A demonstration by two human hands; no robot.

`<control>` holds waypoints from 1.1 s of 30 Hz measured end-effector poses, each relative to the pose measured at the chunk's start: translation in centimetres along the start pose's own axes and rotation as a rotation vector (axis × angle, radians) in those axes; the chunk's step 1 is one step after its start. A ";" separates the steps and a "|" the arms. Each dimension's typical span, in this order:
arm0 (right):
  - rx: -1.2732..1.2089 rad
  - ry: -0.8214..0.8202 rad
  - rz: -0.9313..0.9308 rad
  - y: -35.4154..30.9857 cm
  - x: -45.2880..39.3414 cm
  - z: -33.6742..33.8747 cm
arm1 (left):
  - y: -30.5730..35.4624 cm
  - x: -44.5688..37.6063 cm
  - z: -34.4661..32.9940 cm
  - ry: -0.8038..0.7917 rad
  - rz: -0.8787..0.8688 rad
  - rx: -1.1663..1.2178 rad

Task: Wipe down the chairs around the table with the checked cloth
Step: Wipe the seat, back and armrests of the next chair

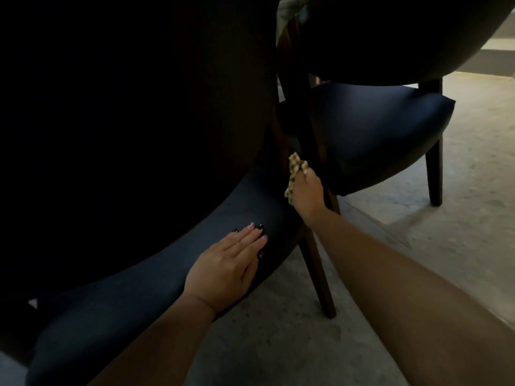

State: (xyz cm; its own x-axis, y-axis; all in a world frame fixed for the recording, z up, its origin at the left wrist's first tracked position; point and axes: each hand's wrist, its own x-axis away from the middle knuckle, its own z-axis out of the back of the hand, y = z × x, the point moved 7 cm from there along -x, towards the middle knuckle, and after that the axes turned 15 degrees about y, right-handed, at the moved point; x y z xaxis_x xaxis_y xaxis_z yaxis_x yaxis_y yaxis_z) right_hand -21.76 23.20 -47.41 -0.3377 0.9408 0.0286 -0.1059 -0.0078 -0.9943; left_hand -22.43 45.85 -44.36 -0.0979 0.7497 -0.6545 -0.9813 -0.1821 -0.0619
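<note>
Dark blue fabric covers the seat of the near chair (172,263), and the left hand (223,271) lies flat on it, fingers straight and pressed together, steadying the seat near its front corner. Just beyond and to the right of that hand, the right hand (308,190) has the checked cloth (295,174) bunched in its curled fingers, up against the dark wooden frame where the near chair's leg (317,274) rises between the two seats. It looks to me like she is working on that upright. To do it well I would wrap the cloth round the wood rather than dab with a wad, then draw it down the whole leg towards the floor (278,344). The gap beside the second chair (384,135), just right of the hand, is tight and dim, so a slow pass would be wise.
</note>
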 end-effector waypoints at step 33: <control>0.458 -0.143 1.068 -36.3 19.9 6.4 | 1.0 -10.5 35.7 -0.147 0.204 -0.509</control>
State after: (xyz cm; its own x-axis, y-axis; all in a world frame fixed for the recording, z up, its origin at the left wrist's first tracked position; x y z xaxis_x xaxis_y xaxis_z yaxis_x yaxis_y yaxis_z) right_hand -30.64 40.02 -10.11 -0.5580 0.3361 -0.7587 -0.0222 -0.9200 -0.3913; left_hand -28.28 60.55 -10.65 -0.3350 0.7412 -0.5817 -0.7399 -0.5892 -0.3246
